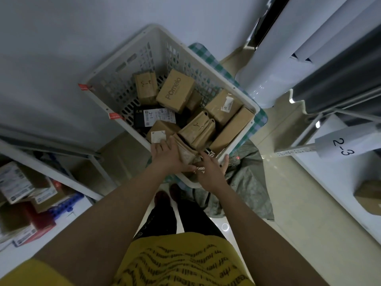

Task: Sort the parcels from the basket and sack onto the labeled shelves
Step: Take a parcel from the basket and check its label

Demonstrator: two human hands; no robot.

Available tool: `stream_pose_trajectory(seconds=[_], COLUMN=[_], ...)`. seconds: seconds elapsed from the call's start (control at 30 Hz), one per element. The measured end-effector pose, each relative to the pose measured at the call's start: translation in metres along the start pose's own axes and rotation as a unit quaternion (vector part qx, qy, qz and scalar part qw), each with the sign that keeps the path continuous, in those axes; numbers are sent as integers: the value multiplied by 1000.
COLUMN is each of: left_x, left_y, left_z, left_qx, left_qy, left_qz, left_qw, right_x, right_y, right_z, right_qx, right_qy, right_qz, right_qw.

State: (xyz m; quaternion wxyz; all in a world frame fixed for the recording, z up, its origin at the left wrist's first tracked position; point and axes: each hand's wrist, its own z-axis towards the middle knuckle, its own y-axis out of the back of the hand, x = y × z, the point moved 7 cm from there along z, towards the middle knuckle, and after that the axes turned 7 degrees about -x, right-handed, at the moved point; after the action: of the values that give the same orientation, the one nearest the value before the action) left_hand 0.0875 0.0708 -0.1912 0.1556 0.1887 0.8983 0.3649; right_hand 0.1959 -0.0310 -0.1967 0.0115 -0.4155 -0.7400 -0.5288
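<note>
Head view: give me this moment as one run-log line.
phase: picking from basket | left hand: on brown paper parcel | right hand: at basket's near rim, grip unclear | shelf label 2-3: visible right

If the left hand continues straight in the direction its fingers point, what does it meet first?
Probably the small white square label on a brown cardboard parcel in the white plastic basket; the left hand fingertips are already at it, though depth is unclear.

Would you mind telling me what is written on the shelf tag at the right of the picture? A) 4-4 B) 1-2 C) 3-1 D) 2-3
D: the white shelf tag on the right-hand shelf rail reads 2-3 in dark handwriting.
</note>
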Motion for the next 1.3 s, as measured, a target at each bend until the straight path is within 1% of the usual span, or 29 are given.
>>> stream_pose_trajectory(seconds=[0.07,0.2,0.27,0.4,0.53,0.6,0.7,0.77,0.87,0.93,0.97,1.0,1.03,1.07,1.1,1.13,1.17,1.2,1.23,1.3], left_x=[-1,-2,-2,7,18,19,21,25,37,48,53,58,61,63,65,65,65,65,65,68], left_y=[-3,-2,5,17,27,36,55,71,94,109,115,121,127,131,134,135,136,135,134,131], left_z=[1,-3,-6,-11,-22,-28,-39,-47,-59,-67,-71,-75,-80,-84,-88,-92,-95,-97,-98,-99], left_qx=[-13,-90,-115,-133,-141,-144,-157,-175,-194,-211,-221,-232,-245,-255,-261,-263,-262,-256,-249,-235], left_qy=[6,2,-1,1,2,-1,-7,-7,-10,-25,-35,-48,-62,-76,-90,-104,-117,-127,-131,-128], left_qz=[4,10,-3,-53,-91,-102,-119,-144,-194,-228,-245,-263,-283,-306,-328,-347,-363,-377,-387,-402], left_qw=[1000,996,993,990,986,984,980,974,962,950,943,935,925,914,904,894,887,881,878,876], right_x=[3,2,0,-3,-4,-2,3,4,16,28,34,39,44,51,61,72,81,87,92,98], right_y=[2,-2,-3,0,1,12,36,41,53,67,71,71,66,59,55,53,53,55,57,63], right_z=[-1,-2,-1,3,4,2,-3,-1,2,3,3,5,8,9,7,4,3,2,4,8], right_qx=[-10,5,1,-17,-4,-29,-106,-123,-165,-183,-169,-134,-72,9,87,149,187,202,200,172], right_qy=[7,25,30,15,-4,-29,-56,-55,-10,0,-11,-39,-87,-141,-180,-202,-211,-213,-210,-191], right_qz=[-20,-30,-25,20,97,87,61,62,114,184,240,313,394,471,534,583,621,644,665,688], right_qw=[1000,999,999,1000,995,995,991,989,980,966,956,940,912,871,821,773,732,706,688,679])
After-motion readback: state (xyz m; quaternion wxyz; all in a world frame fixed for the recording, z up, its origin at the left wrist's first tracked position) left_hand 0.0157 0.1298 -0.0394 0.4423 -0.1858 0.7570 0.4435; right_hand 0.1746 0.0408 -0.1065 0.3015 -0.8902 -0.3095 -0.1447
